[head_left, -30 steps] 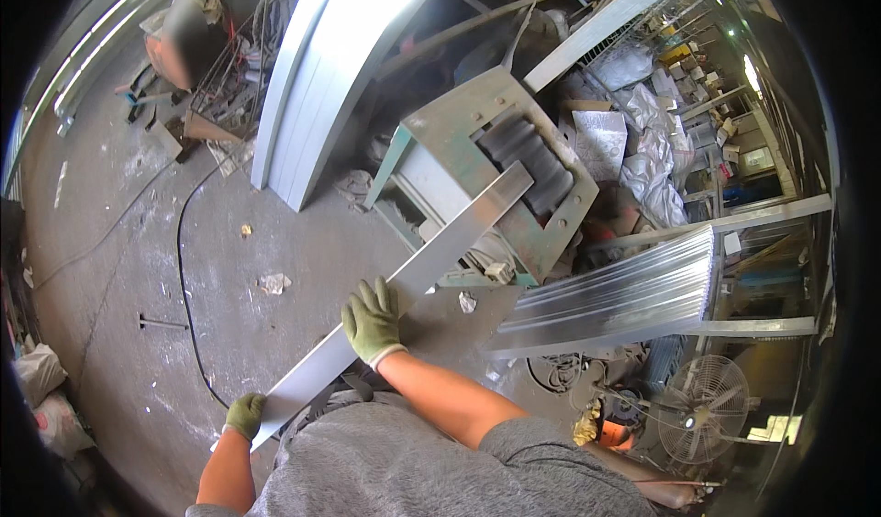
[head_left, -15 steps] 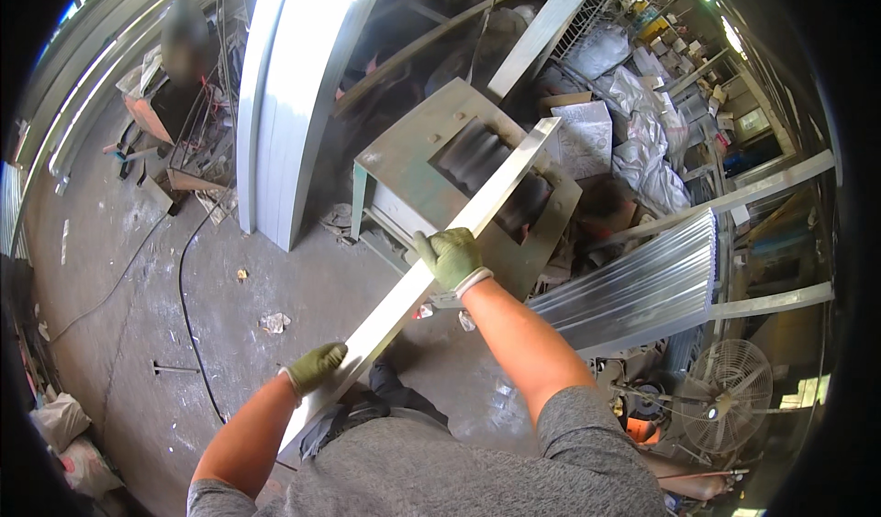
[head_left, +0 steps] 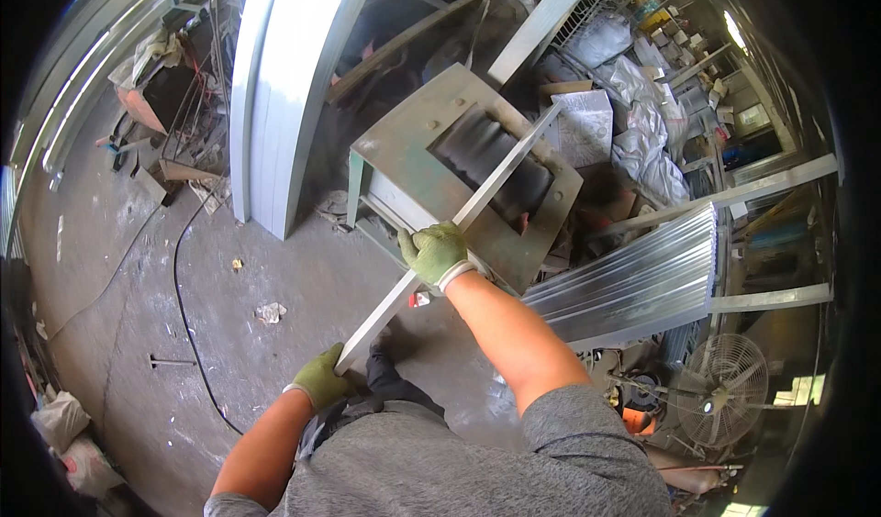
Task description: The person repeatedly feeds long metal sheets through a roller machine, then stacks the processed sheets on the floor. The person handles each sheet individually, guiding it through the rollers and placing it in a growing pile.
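- We've got our L hand (head_left: 319,379), in a green glove, clamped on the lower end of the pale metal bar (head_left: 497,185), nr our waist.
- Our R hand (head_left: 434,253), also gloved, is clamped on the bar approx. midway, thumb side up.
- Bar runs diag. up to the R; its far part lies across the mach. housing (head_left: 390,136), over the opening. We can't tell if it touches what's inside.
- Housing = boxy metal, worn, greenish edges; its opening holds dark ribbed rollers (head_left: 473,150).
- Just beyond the housing we see a silver-faced carton (head_left: 585,124); contents hidden. Crumpled silvery sheeting (head_left: 642,145) lies beside it, to the R.
- Upper L, an orange-sided box (head_left: 139,109) w/ pale cloth-like stuff on top; can't tell what's inside.
- Lower L, whitish bags (head_left: 61,421), bulging; can't see contents.
- Corrugated sheets (head_left: 633,278) sit R of our R forearm, w/ a round caged fan (head_left: 723,390) below.
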The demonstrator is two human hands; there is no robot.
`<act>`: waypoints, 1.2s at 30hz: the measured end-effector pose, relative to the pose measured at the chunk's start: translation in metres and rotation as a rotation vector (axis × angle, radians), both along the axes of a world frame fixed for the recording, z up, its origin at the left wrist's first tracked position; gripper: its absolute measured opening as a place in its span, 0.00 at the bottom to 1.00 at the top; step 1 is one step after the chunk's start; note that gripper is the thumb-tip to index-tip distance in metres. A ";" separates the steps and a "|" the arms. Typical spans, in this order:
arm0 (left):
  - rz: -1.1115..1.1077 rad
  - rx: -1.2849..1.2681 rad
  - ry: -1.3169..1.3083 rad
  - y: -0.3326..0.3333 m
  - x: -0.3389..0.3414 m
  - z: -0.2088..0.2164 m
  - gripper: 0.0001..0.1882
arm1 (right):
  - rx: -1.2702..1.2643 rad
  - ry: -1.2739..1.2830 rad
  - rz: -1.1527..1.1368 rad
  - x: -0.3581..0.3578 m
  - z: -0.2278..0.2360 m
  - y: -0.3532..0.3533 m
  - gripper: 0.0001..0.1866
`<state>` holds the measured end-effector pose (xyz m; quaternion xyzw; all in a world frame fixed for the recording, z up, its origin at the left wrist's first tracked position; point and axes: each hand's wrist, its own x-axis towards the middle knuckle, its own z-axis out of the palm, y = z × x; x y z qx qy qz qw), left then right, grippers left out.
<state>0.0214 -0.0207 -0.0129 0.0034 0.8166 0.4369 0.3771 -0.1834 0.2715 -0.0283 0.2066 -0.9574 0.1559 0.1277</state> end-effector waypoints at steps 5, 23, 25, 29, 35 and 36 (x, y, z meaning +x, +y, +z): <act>0.068 0.156 0.064 -0.033 0.048 -0.011 0.19 | 0.027 0.011 0.073 0.040 -0.006 -0.037 0.29; 0.058 -0.087 0.064 -0.174 0.213 -0.058 0.31 | 0.046 -0.192 0.179 0.189 -0.031 -0.177 0.29; 0.066 -0.102 0.120 -0.183 0.227 -0.062 0.31 | -0.014 -0.190 0.189 0.201 -0.032 -0.185 0.27; 0.010 -0.167 -0.013 -0.181 0.225 -0.068 0.32 | -0.028 -0.184 0.203 0.201 -0.031 -0.178 0.26; 0.065 -0.231 0.170 -0.079 0.118 -0.066 0.38 | -0.095 0.029 0.124 0.097 -0.029 -0.083 0.26; 0.049 -0.249 0.157 -0.062 0.094 -0.062 0.38 | -0.093 0.075 0.122 0.074 -0.026 -0.064 0.26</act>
